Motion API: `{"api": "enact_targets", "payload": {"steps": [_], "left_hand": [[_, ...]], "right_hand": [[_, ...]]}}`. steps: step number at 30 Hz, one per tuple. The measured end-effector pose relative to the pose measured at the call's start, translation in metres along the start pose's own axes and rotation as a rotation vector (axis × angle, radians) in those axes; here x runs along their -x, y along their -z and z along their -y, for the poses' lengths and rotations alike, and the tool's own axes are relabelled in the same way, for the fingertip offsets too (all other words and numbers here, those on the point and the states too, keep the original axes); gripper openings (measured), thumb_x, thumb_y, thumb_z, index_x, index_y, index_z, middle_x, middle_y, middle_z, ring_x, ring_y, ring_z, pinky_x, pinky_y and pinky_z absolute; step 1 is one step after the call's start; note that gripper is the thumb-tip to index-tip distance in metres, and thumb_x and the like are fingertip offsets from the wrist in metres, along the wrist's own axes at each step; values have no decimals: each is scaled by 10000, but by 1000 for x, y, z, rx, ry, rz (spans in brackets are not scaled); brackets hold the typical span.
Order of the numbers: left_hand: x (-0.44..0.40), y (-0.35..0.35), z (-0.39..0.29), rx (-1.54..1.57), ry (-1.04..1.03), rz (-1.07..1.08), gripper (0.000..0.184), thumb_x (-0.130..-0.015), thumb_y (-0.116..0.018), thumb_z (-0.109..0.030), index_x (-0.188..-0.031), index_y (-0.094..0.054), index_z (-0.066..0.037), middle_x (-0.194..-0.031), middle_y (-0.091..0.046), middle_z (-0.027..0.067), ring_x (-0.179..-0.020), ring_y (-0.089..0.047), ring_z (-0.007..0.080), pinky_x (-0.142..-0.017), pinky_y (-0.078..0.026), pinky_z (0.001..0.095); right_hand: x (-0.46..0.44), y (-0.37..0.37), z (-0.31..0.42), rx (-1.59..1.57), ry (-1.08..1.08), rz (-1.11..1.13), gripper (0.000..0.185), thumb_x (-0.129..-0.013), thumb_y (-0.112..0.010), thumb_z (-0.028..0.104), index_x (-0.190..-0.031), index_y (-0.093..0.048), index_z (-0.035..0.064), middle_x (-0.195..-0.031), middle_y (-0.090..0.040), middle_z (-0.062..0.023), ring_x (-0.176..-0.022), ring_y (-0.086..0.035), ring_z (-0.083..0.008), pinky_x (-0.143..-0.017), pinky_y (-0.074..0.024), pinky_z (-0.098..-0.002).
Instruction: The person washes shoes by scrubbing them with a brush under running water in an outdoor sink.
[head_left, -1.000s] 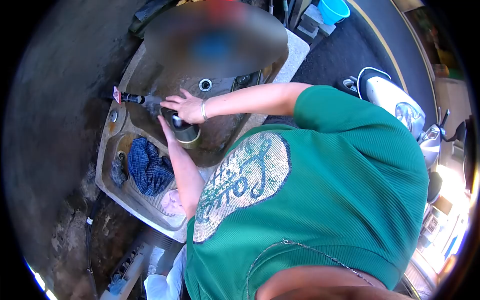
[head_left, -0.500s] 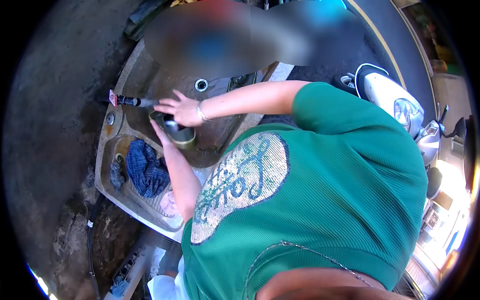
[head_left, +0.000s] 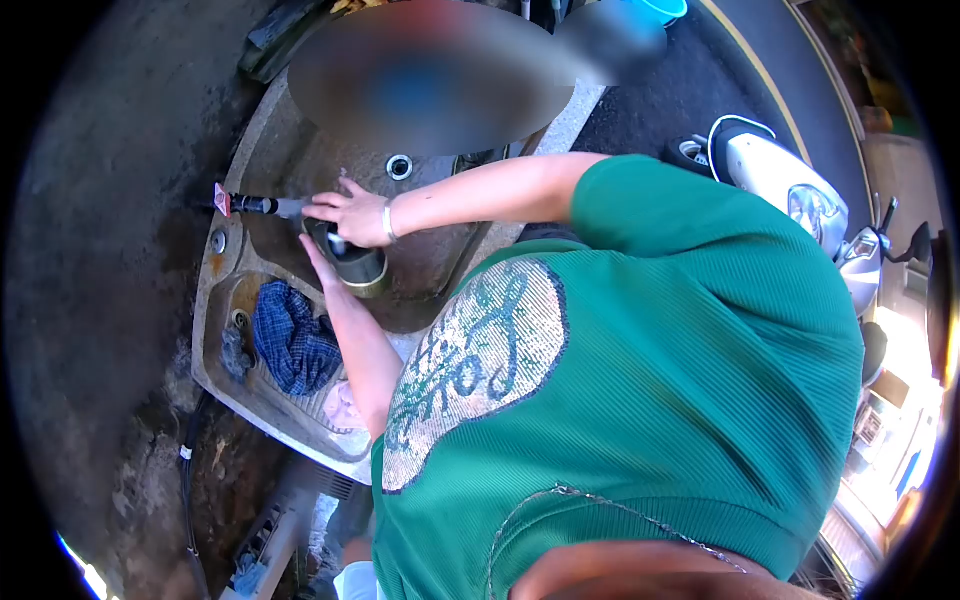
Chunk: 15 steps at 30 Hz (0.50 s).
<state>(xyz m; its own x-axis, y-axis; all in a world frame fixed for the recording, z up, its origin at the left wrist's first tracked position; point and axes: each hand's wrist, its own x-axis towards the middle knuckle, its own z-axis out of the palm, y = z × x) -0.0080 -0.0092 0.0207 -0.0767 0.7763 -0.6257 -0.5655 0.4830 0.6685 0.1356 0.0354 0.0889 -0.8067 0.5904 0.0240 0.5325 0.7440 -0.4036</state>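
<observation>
My left hand (head_left: pixel 320 262) lies along the near left side of a dark round pot (head_left: pixel 362 268) and holds it tilted in the stone sink (head_left: pixel 440 220). My right hand (head_left: pixel 352 216), with a bracelet at the wrist, rests over the pot's upper part with its fingers spread. Something shiny shows beneath this palm, too small to make out. The black tap (head_left: pixel 252 204) with a pink handle points at the hands, and water runs from it close to my right fingertips.
A side basin holds a blue checked cloth (head_left: pixel 292 340) and a pink cloth (head_left: pixel 343 406). A round drain (head_left: pixel 399 167) lies in the sink. Beyond the sink are a blurred area, part of a turquoise bucket (head_left: pixel 668 8) and a parked scooter (head_left: pixel 795 190).
Both hands and the pot have shifted slightly left in view. My left hand stays at the pot's side, and my right hand remains over it with spread fingers.
</observation>
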Motion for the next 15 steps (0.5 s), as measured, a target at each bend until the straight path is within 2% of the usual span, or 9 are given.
{"api": "enact_targets", "payload": {"steps": [1, 2, 3, 6, 7, 10, 13, 14, 15], "left_hand": [[11, -6, -10, -36, -7, -4, 758, -826, -197, -705, -1438, -184, -257, -1428, -306, 101, -1279, -347, 313, -999, -344, 477], [14, 1, -16, 171, 94, 83, 729, -859, -177, -672, -1432, -226, -223, -1449, -276, 102, -1314, -293, 319, -1053, -280, 485], [18, 6, -14, 200, 100, 94, 718, -873, -210, -650, -1432, -228, -199, -1442, -287, 110, -1309, -304, 309, -1053, -282, 479], [9, -13, 3, 52, 7, 14, 721, -893, -238, -621, -1431, -222, -142, -1436, -301, 101, -1295, -325, 303, -1044, -304, 448], [-14, 5, 15, 122, 80, 33, 675, -913, -214, -582, -1432, -205, -150, -1413, -327, 105, -1234, -407, 286, -987, -378, 407], [-13, 9, 19, 11, -85, 68, 690, -891, -237, -611, -1435, -197, -188, -1422, -314, 92, -1236, -408, 267, -981, -384, 404], [13, 15, -1, 207, 56, 213, 659, -883, -244, -610, -1436, -185, -257, -1434, -290, 92, -1262, -379, 261, -978, -381, 442], [5, 16, 1, 120, 19, 155, 661, -890, -239, -599, -1434, -204, -226, -1427, -309, 95, -1263, -376, 279, -985, -376, 441], [17, -14, -3, 31, -20, 1, 713, -885, -245, -620, -1429, -231, -160, -1453, -273, 104, -1314, -296, 298, -1056, -283, 455]], "right_hand": [[12, 15, 7, -39, 53, 67, 243, -720, -610, 175, -918, -709, 74, -1465, -241, -95, -1354, -183, -297, -1041, -160, -624], [17, 16, 8, -132, 107, 62, 267, -696, -625, 163, -924, -703, 47, -1469, -233, -95, -1354, -183, -300, -1041, -169, -618], [19, 17, 7, -95, 137, 65, 241, -698, -628, 166, -903, -711, 70, -1465, -242, -96, -1353, -188, -298, -1035, -179, -623], [2, 9, -6, 108, 43, -28, 202, -725, -604, 189, -875, -725, 128, -1471, -239, -85, -1352, -198, -291, -1027, -184, -631], [-7, -2, -11, 94, -52, 26, 206, -734, -594, 193, -879, -725, 127, -1473, -240, -75, -1350, -202, -290, -1026, -184, -632], [11, 6, -3, 16, 83, 52, 234, -719, -611, 186, -898, -715, 79, -1470, -245, -76, -1349, -197, -299, -1031, -191, -622], [28, 18, 5, -136, 184, 33, 221, -705, -618, 185, -861, -716, 63, -1456, -270, -91, -1349, -203, -307, -1023, -206, -628], [24, 16, 1, -52, 150, -4, 202, -702, -615, 181, -836, -718, 70, -1455, -271, -92, -1348, -207, -307, -1022, -200, -633], [17, 6, -5, 26, 116, -38, 184, -699, -613, 178, -810, -719, 77, -1454, -273, -93, -1347, -210, -308, -1020, -194, -638]]}}
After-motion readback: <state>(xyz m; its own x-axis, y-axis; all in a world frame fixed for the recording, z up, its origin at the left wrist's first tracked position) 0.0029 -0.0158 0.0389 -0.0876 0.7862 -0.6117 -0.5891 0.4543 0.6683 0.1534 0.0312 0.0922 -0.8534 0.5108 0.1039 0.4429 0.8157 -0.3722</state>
